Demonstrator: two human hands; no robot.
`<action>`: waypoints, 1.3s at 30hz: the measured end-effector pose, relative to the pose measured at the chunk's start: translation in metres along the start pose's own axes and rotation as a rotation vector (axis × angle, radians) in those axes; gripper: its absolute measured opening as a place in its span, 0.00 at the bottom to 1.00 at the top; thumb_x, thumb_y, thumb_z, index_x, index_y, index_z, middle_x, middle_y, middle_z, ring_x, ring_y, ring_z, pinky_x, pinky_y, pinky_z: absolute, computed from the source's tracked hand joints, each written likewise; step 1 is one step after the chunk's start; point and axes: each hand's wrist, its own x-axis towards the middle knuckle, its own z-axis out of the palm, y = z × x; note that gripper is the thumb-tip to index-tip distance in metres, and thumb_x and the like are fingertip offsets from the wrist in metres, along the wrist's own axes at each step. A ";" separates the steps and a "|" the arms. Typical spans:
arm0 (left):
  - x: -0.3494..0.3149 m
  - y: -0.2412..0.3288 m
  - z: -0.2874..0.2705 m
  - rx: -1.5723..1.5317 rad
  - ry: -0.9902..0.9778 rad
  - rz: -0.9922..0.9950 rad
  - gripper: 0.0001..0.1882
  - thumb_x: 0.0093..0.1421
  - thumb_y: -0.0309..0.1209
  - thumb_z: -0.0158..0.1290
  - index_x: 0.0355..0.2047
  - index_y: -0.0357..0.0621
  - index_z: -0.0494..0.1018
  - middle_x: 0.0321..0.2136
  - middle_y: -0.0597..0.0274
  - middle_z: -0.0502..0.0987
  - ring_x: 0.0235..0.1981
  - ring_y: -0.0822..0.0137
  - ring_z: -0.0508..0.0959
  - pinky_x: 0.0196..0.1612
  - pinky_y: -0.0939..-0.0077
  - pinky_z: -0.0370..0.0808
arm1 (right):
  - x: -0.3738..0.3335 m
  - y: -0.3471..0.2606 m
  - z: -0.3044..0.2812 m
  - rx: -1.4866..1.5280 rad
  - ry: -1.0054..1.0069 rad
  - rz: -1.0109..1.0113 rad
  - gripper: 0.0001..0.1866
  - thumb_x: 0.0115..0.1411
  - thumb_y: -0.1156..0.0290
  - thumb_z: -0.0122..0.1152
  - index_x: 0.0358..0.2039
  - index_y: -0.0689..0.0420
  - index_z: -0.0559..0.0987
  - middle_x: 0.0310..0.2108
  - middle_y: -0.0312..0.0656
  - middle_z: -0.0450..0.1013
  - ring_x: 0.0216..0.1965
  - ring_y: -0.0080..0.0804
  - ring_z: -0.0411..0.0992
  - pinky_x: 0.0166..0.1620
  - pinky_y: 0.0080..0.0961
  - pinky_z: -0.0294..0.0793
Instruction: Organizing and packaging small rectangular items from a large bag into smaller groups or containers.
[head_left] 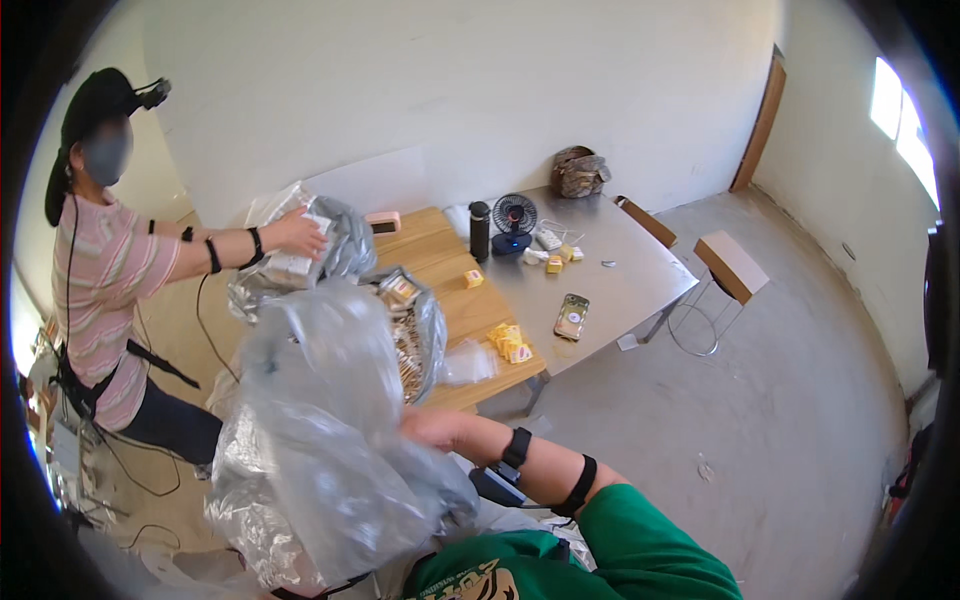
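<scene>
A large, cloudy grey plastic bag (320,400) billows up in front of me, blurred by motion. At its right edge my right hand (432,428) looks closed on the plastic, though its fingers are smeared and partly covered. My left hand does not show; the bag hides that side. Just beyond, on the wooden table, an opened grey bag (432,325) holds many small brown and whitish pieces with a small packet on top. To its right lie clear plastic sleeves (468,362) and a pile of small yellow-and-white packets (510,342).
At the left a co-worker in a striped shirt (110,270) reaches with a hand (296,234) over another grey bag (350,240) holding white packs. The metal table (630,270) bears a black bottle (480,230), a fan (514,222) and a phone (571,316). A stool (730,265) stands right.
</scene>
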 end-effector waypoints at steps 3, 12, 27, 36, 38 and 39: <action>0.024 -0.013 0.025 0.148 -0.156 0.061 0.22 0.53 0.25 0.52 0.49 0.37 0.65 0.45 0.56 0.71 0.50 0.63 0.69 0.53 0.68 0.64 | -0.033 -0.014 -0.014 -0.805 -0.033 -0.087 0.29 0.56 0.67 0.57 0.57 0.58 0.61 0.56 0.44 0.61 0.55 0.32 0.59 0.59 0.32 0.54; 0.093 -0.013 0.130 0.592 -0.457 0.307 0.25 0.52 0.26 0.53 0.51 0.36 0.62 0.47 0.53 0.69 0.51 0.60 0.68 0.53 0.69 0.64 | -0.172 -0.106 -0.115 -1.737 1.092 -0.497 0.22 0.56 0.63 0.51 0.51 0.56 0.68 0.50 0.46 0.66 0.52 0.44 0.63 0.57 0.37 0.57; 0.115 -0.066 0.088 0.558 -0.371 0.008 0.21 0.54 0.27 0.52 0.49 0.39 0.65 0.43 0.53 0.72 0.45 0.59 0.73 0.48 0.70 0.68 | -0.360 -0.239 -0.199 -1.276 2.236 -1.202 0.10 0.56 0.75 0.51 0.39 0.64 0.72 0.37 0.38 0.71 0.37 0.28 0.68 0.41 0.27 0.68; 0.109 -0.111 0.048 0.450 -0.156 -0.096 0.21 0.53 0.22 0.51 0.49 0.36 0.64 0.43 0.54 0.73 0.42 0.64 0.76 0.45 0.73 0.72 | -0.374 -0.197 -0.280 -1.514 2.550 -1.281 0.09 0.56 0.77 0.47 0.32 0.70 0.73 0.34 0.48 0.73 0.33 0.33 0.69 0.38 0.29 0.69; 0.097 -0.119 0.033 0.442 -0.101 -0.128 0.21 0.53 0.21 0.51 0.49 0.36 0.64 0.43 0.53 0.73 0.41 0.64 0.76 0.45 0.73 0.72 | -0.325 -0.166 -0.305 -1.067 2.560 -0.177 0.12 0.57 0.72 0.46 0.34 0.69 0.74 0.36 0.55 0.73 0.36 0.42 0.71 0.41 0.34 0.70; 0.093 -0.121 0.031 0.424 -0.076 -0.147 0.21 0.54 0.21 0.50 0.49 0.36 0.64 0.42 0.53 0.73 0.41 0.65 0.76 0.45 0.73 0.72 | -0.322 -0.149 -0.337 -1.010 2.378 0.390 0.16 0.57 0.67 0.48 0.40 0.65 0.73 0.40 0.60 0.70 0.43 0.51 0.70 0.45 0.38 0.69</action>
